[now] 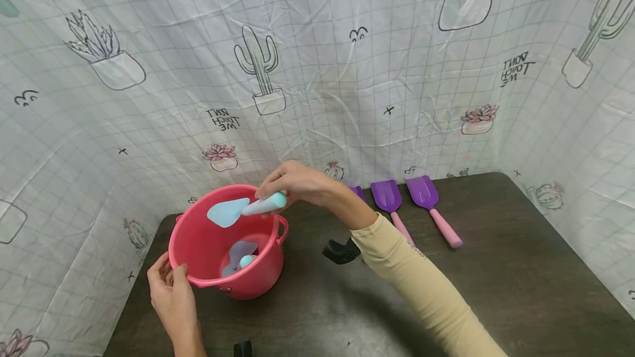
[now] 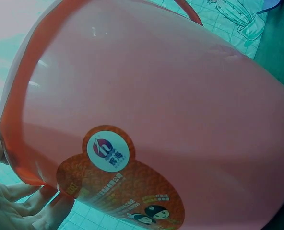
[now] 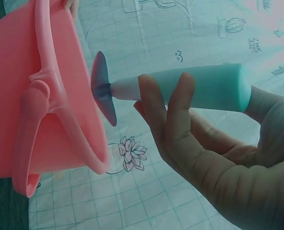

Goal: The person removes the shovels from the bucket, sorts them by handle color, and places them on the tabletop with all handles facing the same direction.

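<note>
A red plastic bucket (image 1: 265,274) stands tilted on the dark table at the left. My left hand (image 1: 171,293) grips its near-left rim, with the thumb over the edge and the fingers outside; in the left wrist view those fingers lie beside the bucket's label (image 2: 132,191). Above the bucket's mouth, my right hand (image 1: 295,183) holds a toy trowel (image 1: 227,212) by its pale handle with a mint end. The blade points left over the opening. Down inside the bucket lie grey-blue trowel pieces (image 1: 243,249), one with a mint handle end, partly overlapping.
Purple toy shovels (image 1: 387,197) with pink handles lie along the table's back, right of the bucket; one is largely hidden behind my right arm. A black piece (image 1: 339,252) shows beneath that forearm. A white cactus-print curtain (image 1: 317,70) surrounds the table's back and sides.
</note>
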`<control>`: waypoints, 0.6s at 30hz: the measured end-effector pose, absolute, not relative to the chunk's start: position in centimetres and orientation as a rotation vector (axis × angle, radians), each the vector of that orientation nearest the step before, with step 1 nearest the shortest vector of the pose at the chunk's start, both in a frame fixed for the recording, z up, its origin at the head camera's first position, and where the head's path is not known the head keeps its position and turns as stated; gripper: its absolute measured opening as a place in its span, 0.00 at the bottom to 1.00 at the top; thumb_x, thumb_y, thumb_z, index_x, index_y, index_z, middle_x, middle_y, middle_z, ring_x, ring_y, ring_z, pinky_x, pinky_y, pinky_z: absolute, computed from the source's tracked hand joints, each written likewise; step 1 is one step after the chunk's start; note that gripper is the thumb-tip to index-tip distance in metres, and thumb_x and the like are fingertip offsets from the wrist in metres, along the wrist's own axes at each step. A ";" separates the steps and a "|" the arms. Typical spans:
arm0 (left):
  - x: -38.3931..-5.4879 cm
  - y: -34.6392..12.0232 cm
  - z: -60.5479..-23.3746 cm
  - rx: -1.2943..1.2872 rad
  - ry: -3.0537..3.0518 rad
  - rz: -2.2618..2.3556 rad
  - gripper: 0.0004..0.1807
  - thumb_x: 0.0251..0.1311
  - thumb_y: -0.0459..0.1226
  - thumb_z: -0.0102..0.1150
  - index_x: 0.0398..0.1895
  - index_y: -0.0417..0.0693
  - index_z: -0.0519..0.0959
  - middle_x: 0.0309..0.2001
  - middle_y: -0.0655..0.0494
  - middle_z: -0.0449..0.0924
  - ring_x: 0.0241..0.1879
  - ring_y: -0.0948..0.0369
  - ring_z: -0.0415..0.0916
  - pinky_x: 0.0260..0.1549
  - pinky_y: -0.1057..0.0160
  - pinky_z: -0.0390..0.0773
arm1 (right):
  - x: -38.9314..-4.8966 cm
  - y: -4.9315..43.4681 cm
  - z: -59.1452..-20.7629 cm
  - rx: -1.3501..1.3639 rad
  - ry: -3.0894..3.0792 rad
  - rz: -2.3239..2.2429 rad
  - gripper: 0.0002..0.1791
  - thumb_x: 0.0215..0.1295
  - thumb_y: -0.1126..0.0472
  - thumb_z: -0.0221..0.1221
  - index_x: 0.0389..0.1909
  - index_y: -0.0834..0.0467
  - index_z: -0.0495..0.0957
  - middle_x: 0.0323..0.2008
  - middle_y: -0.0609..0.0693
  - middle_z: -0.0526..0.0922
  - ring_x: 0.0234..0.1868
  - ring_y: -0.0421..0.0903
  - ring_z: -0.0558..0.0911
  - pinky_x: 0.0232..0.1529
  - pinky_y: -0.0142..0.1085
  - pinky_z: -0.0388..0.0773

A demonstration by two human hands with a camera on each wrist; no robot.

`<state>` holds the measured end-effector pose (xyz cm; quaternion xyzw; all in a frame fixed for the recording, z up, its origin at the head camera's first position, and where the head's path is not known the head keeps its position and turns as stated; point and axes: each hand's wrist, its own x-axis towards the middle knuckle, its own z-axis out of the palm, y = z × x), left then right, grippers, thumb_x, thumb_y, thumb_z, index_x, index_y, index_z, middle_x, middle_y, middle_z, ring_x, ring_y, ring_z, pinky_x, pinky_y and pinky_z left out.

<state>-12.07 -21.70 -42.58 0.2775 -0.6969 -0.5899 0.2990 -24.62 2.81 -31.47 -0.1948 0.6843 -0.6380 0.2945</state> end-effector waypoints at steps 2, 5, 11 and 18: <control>-12.1 -21.7 -42.5 0.734 -1.847 -1.569 0.27 0.69 0.32 0.49 0.71 0.35 0.68 0.62 0.42 0.72 0.44 0.72 0.70 0.36 0.82 0.70 | -24.6 3.0 -31.5 -0.511 1.811 -1.722 0.20 0.66 0.66 0.62 0.53 0.76 0.82 0.36 0.59 0.88 0.33 0.50 0.88 0.51 0.50 0.83; -12.1 -21.8 -42.5 0.736 -1.850 -1.568 0.27 0.70 0.32 0.49 0.71 0.36 0.68 0.62 0.43 0.72 0.45 0.71 0.69 0.37 0.82 0.70 | -24.6 3.3 -31.6 -0.500 1.792 -1.767 0.21 0.67 0.65 0.61 0.55 0.76 0.80 0.37 0.61 0.88 0.35 0.51 0.89 0.51 0.51 0.83; -12.0 -21.9 -42.6 0.752 -1.861 -1.575 0.27 0.70 0.32 0.49 0.72 0.37 0.68 0.64 0.42 0.71 0.46 0.70 0.69 0.38 0.82 0.69 | -24.3 4.0 -32.0 -0.414 1.714 -1.856 0.23 0.65 0.67 0.63 0.58 0.73 0.79 0.45 0.59 0.85 0.43 0.50 0.84 0.49 0.46 0.84; -12.3 -22.0 -42.6 0.737 -1.845 -1.594 0.27 0.69 0.31 0.49 0.71 0.36 0.68 0.61 0.45 0.72 0.45 0.71 0.70 0.37 0.81 0.70 | -24.1 4.5 -32.3 -0.377 1.678 -1.884 0.28 0.65 0.67 0.62 0.66 0.71 0.74 0.53 0.59 0.81 0.45 0.49 0.83 0.45 0.40 0.83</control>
